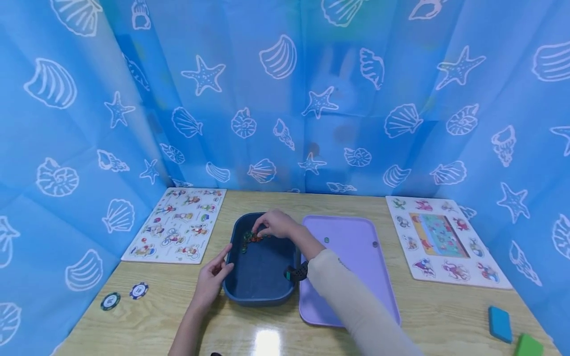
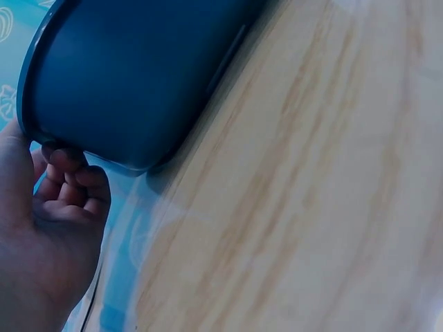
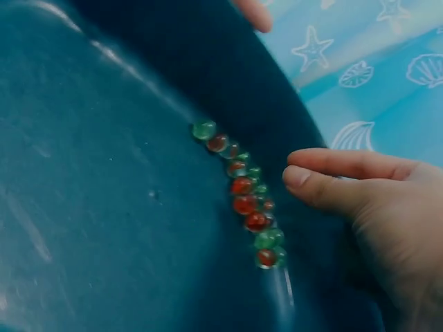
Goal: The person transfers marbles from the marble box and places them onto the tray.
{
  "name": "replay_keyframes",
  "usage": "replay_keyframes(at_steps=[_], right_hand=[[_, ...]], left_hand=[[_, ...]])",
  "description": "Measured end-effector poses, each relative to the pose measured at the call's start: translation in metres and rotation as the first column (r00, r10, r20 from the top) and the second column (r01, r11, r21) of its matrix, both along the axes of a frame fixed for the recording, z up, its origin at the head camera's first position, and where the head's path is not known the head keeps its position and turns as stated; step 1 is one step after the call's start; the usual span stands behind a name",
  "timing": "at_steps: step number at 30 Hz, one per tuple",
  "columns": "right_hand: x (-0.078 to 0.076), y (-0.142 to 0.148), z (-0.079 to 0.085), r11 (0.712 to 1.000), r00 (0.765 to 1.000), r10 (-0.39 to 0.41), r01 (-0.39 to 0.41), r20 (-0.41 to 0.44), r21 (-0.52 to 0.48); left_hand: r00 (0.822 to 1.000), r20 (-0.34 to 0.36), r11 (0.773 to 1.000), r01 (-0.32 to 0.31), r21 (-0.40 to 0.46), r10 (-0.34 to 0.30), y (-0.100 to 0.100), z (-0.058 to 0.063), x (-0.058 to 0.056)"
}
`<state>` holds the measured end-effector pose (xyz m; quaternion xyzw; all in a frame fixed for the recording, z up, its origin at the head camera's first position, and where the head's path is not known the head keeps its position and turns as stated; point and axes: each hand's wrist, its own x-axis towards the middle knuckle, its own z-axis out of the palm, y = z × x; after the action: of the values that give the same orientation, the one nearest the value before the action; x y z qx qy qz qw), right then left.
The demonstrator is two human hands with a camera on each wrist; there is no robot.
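The dark bin (image 1: 261,277) stands beside the left grip (image 1: 209,280), which pinches its rim. The right grip (image 1: 276,224) has thumb and finger together; holding anything, I can't tell. Marbles (image 3: 244,205) beside it look light, hard, slippery: pinch mid-girth.

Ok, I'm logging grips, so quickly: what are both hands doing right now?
Left hand: closed, holding the dark blue bin at its edge.
Right hand: near the marbles; can't tell whether it's closed on one.
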<state>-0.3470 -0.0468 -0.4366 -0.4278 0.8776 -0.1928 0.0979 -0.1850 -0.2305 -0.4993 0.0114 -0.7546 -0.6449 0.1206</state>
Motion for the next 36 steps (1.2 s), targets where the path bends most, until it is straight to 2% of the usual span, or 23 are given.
replay_keyframes(at_steps=[3,8,11,15,23,26,29,32,36], right_hand=[[-0.001,-0.003,-0.005,0.999,1.0,-0.013,0.013,0.0,0.051],[-0.001,-0.008,-0.009,0.993,0.999,-0.013,0.019,-0.053,0.116],[-0.001,-0.01,-0.01,0.992,0.998,-0.01,0.019,-0.07,0.128],[-0.001,-0.012,-0.012,0.988,0.998,-0.031,0.04,-0.062,0.152],[-0.002,-0.012,-0.016,0.986,0.997,-0.018,0.031,-0.081,0.161],[-0.001,-0.01,-0.015,0.99,0.997,-0.007,0.017,-0.077,0.138],[0.001,-0.007,-0.01,0.997,0.999,-0.002,0.006,-0.054,0.073],[0.005,0.001,0.002,1.0,1.0,0.003,-0.003,-0.012,-0.017],[0.012,0.021,0.024,0.994,1.0,-0.004,0.001,-0.029,-0.113]], left_hand=[[1.0,-0.004,1.0,0.015,-0.014,-0.015,0.0,0.001,0.0],[1.0,-0.02,1.0,0.015,-0.015,-0.015,-0.002,0.001,0.0],[0.999,-0.033,1.0,0.008,-0.006,-0.008,-0.003,0.001,0.001],[0.999,-0.042,1.0,0.028,-0.003,-0.028,-0.002,0.001,0.001],[1.0,-0.012,1.0,0.014,0.005,-0.014,0.0,0.001,-0.001],[0.999,-0.028,1.0,0.018,0.006,-0.018,0.001,0.0,-0.001],[0.999,-0.04,1.0,0.026,0.01,-0.025,0.002,0.0,-0.001],[0.999,-0.042,1.0,0.026,0.011,-0.025,0.002,0.0,-0.001],[0.999,-0.036,1.0,0.015,0.01,-0.015,0.001,0.0,0.001]])
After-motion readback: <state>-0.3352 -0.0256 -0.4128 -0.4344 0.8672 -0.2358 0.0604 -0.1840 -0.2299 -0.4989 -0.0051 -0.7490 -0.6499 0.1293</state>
